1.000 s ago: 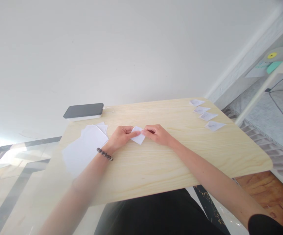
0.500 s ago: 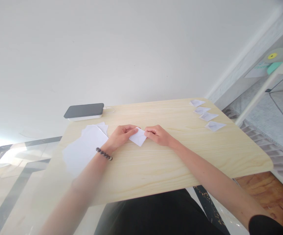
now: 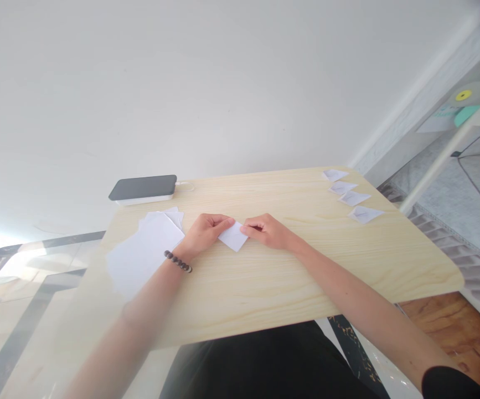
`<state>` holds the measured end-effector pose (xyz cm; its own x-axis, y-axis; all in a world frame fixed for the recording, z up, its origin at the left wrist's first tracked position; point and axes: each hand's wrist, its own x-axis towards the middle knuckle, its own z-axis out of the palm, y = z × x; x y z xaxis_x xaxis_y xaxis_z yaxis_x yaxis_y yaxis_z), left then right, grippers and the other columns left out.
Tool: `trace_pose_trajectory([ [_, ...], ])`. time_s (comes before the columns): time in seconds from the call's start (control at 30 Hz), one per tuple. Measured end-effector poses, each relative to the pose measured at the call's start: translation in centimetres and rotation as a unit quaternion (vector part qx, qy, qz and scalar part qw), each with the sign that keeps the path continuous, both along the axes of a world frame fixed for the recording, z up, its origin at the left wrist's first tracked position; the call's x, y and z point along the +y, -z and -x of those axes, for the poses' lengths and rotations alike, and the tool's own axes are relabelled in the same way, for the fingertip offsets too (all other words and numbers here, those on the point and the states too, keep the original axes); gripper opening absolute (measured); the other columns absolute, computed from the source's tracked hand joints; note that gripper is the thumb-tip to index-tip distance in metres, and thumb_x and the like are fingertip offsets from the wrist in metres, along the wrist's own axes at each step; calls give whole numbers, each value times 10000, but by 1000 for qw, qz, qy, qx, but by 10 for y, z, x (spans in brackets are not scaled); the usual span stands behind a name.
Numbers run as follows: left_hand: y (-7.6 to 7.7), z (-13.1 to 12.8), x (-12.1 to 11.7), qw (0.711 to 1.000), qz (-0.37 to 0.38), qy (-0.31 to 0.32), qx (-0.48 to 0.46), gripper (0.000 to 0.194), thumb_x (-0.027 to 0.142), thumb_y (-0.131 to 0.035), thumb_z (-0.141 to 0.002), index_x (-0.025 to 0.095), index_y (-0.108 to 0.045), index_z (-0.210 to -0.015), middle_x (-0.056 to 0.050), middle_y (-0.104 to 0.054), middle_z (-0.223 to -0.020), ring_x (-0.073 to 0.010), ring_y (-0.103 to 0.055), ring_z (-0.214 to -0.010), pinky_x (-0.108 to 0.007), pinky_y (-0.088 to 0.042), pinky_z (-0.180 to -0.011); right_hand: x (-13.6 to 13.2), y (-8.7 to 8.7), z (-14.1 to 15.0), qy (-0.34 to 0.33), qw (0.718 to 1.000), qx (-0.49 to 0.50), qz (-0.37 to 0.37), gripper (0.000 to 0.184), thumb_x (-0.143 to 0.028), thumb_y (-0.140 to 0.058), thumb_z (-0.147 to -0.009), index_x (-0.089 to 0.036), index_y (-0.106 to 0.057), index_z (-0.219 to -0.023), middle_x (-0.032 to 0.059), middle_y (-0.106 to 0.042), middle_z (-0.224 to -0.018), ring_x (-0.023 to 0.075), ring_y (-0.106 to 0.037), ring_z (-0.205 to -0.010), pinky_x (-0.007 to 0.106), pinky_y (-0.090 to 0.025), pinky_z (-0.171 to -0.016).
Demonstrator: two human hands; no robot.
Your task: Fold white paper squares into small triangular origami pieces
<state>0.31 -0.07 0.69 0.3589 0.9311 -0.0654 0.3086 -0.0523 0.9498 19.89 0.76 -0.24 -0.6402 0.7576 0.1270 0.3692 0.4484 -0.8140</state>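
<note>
A small folded piece of white paper (image 3: 234,238) is held between my two hands above the middle of the table. My left hand (image 3: 207,231) pinches its upper left edge, thumb on top, with a dark beaded bracelet (image 3: 177,261) at the wrist. From the other side, my right hand (image 3: 268,230) grips the right corner between thumb and bent fingers. The paper's near corner points toward me, and its visible face looks plain. My fingertips hide part of its far edge.
Loose white sheets (image 3: 146,252) lie left of my left hand, partly under that forearm. Behind them a dark-screened device (image 3: 143,188) rests on a white base with a cable. Several folded paper pieces (image 3: 365,214) line the right side of the wooden table (image 3: 306,282), near a wall (image 3: 240,88).
The crease lines seen earlier on the held paper no longer show; its near corner sits slightly lower. My right thumb has shifted a little left over the paper.
</note>
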Motion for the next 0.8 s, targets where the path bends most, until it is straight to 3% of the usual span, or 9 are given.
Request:
trace_pose_trajectory([
  [0.13, 2, 2, 2, 1000, 3, -17, -6, 377, 492, -520, -733, 140, -655, -729, 7, -554, -567, -92, -437, -515, -220, -329, -492, 0, 0, 0, 15, 1000, 7, 7, 357, -375, -400, -826, -167, -320, -548, -53, -263, -519, 54, -241, -468, 213, -195, -443],
  [0.33, 3, 0, 2, 998, 23, 17, -56, 412, 470, -565, -714, 148, -632, -963, -70, -649, -933, -193, -575, -835, -284, -432, -724, 0, 1, 1, 62, 998, 30, 12, 349, -393, -389, -830, -157, -426, -576, -51, -307, -503, 58, -264, -464, 217, -208, -448],
  [0.47, 7, 2, 4, 998, 39, 38, -35, 383, 460, -546, -737, 136, -654, -909, -63, -659, -861, -197, -584, -798, -292, -451, -702, 0, 0, 0, 64, 998, 28, 2, 356, -394, -389, -832, -154, -430, -572, -50, -312, -502, 59, -269, -468, 216, -212, -453],
  [0.63, 10, 4, 6, 993, 67, 53, -82, 362, 438, -553, -740, 116, -664, -863, -62, -656, -808, -194, -584, -782, -302, -476, -693, 1, 0, 0, 47, 999, 19, -10, 344, -382, -374, -844, -153, -441, -596, -46, -323, -528, 59, -276, -479, 213, -220, -461],
  [0.8, 6, 2, 3, 998, 43, 17, -50, 361, 457, -552, -732, 127, -667, -821, -45, -655, -773, -172, -584, -729, -264, -454, -658, 1, 2, 0, 57, 998, 22, -8, 347, -391, -370, -847, -153, -443, -604, -48, -314, -524, 59, -276, -473, 213, -217, -457],
])
